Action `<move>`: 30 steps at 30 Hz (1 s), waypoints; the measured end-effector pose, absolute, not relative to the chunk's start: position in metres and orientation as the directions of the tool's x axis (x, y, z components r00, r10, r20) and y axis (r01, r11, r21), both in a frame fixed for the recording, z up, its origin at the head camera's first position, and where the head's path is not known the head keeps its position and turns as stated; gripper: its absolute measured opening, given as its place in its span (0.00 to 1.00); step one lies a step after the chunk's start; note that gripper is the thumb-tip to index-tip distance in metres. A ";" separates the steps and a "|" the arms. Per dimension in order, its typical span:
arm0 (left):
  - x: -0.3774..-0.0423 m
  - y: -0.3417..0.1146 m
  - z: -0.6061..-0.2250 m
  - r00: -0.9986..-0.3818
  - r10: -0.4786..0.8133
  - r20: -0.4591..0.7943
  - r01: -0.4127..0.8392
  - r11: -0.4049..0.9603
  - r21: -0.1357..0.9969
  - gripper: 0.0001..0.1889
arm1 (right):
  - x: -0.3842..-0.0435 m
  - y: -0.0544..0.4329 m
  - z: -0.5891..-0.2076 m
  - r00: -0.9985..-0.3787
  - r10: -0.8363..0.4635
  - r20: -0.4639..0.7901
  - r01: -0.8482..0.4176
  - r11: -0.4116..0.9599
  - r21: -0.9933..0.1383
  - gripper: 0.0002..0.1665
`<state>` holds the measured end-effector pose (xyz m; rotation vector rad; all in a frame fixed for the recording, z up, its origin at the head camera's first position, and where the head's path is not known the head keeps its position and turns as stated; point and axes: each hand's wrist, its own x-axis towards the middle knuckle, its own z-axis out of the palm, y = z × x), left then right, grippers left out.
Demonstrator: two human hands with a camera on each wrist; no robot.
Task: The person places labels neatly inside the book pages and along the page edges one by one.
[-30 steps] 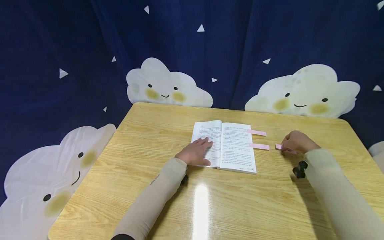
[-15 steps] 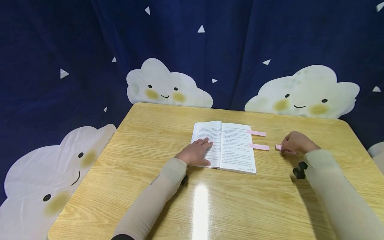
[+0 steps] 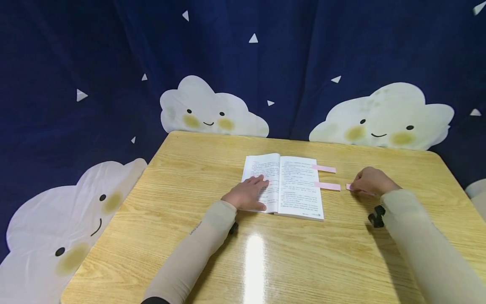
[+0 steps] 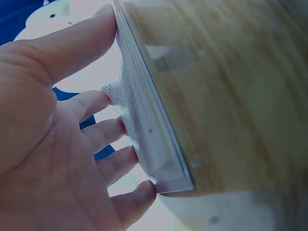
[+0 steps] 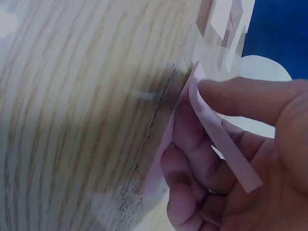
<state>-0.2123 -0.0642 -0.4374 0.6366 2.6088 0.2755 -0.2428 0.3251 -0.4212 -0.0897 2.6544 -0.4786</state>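
Note:
An open book [image 3: 300,200] lies on the wooden table, printed pages up. My left hand [image 3: 247,195] rests on its left page with fingers spread; in the left wrist view, the fingertips and thumb press the page [image 4: 139,115] near its lower edge. To the right of the book, my right hand [image 3: 373,180] pinches a pink sticky strip [image 5: 228,144] between thumb and index finger. This strip curves back over the palm. Under the fingers a pink sticky-note pad [image 5: 156,173] lies flat on the table, partly hidden by the hand.
Two pink sticky strips, an upper one [image 3: 324,169] and a lower one [image 3: 328,186], stick out from the book's right page edge. The wooden table [image 3: 303,257] reaches back to a dark blue curtain [image 3: 288,55] with cloud prints.
My right hand has shifted slightly left, towards the book, and the visible end of the pink pad has moved a little with it. The left hand stays on the page.

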 end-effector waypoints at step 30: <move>-0.212 -0.064 -0.436 -0.797 0.478 -0.369 0.383 0.873 0.303 0.43 | -0.247 0.327 -0.421 -0.895 -0.169 -0.413 -0.014 0.936 -0.353 0.15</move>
